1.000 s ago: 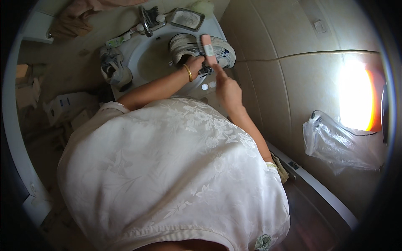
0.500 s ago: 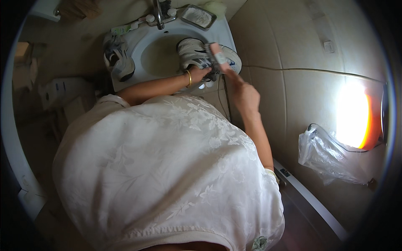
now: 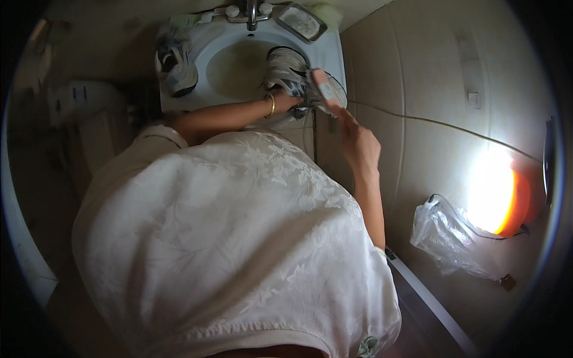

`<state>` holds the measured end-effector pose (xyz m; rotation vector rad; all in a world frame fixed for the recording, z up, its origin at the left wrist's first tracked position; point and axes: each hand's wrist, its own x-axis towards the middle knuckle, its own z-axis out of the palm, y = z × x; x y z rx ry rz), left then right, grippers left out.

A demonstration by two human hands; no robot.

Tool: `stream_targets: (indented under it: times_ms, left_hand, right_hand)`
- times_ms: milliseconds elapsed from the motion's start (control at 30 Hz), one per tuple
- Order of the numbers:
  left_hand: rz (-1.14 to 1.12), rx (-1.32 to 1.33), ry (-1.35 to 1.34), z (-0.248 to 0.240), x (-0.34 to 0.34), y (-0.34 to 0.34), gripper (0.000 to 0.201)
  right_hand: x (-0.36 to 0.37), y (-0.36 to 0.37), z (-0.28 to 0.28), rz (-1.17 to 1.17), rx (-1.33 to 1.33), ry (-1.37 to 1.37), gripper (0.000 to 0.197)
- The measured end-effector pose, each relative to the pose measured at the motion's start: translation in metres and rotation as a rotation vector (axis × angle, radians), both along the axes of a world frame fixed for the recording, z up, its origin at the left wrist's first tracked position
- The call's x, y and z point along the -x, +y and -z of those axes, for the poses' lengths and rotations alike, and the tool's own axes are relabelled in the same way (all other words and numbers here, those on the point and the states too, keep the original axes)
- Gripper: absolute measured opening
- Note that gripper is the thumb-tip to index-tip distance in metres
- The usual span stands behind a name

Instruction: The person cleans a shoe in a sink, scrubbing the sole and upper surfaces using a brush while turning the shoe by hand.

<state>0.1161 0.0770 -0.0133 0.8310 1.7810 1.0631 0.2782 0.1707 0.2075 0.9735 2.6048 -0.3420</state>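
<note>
A white and grey sneaker [image 3: 285, 62] lies over the right side of the washbasin [image 3: 206, 89]. My left hand [image 3: 286, 101], with a gold bangle at the wrist, is closed on the shoe's near side; its fingertips are partly hidden. In my right hand [image 3: 362, 144] is the handle of a pinkish scrubbing brush [image 3: 322, 85]. The brush's dark bristles meet the shoe near its right end. A second sneaker [image 3: 182, 71] of the same kind rests on the basin's left ledge.
Behind the basin is a faucet [image 3: 252, 17]; beside it sits a rectangular dish [image 3: 302, 22] with white contents. A cable [image 3: 430, 122] crosses the tiled wall at right. Lower down are a bright orange-edged lamp [image 3: 514, 200] and a clear plastic bag [image 3: 450, 232].
The head view has shifted, so the basin and shoes sit farther right and a little higher. The brush has slid slightly over the sneaker; both hands keep their hold.
</note>
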Motion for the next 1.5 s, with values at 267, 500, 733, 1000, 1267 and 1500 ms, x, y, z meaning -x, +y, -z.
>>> stream_targets:
  times_ms: [267, 500, 733, 1000, 1267, 1500]
  left_hand:
    - [0.142, -0.088, 0.264, 0.009, 0.003, 0.022, 0.054]
    - [-0.116, -0.014, -0.047, 0.026, 0.012, 0.009, 0.047]
    - [-0.059, -0.14, 0.008, 0.076, -0.003, 0.036, 0.053]
    - [-0.038, 0.053, -0.08, 0.02, -0.032, 0.03, 0.065]
    - [0.498, 0.084, -0.242, -0.088, 0.004, 0.008, 0.032]
    - [0.425, -0.063, 0.893, -0.09, 0.031, 0.082, 0.082]
  right_hand:
    - [0.048, -0.003, 0.049, -0.066, -0.043, 0.031, 0.043]
    - [-0.016, 0.024, 0.01, -0.036, -0.073, 0.132, 0.042]
    - [0.023, -0.005, 0.043, -0.042, 0.022, 0.094, 0.037]
    - [-0.035, 0.006, 0.055, 0.227, -0.081, 0.369, 0.035]
    - [-0.041, -0.008, 0.067, 0.363, -0.079, 0.331, 0.036]
    - [-0.053, -0.011, 0.088, 0.342, 0.004, 0.458, 0.036]
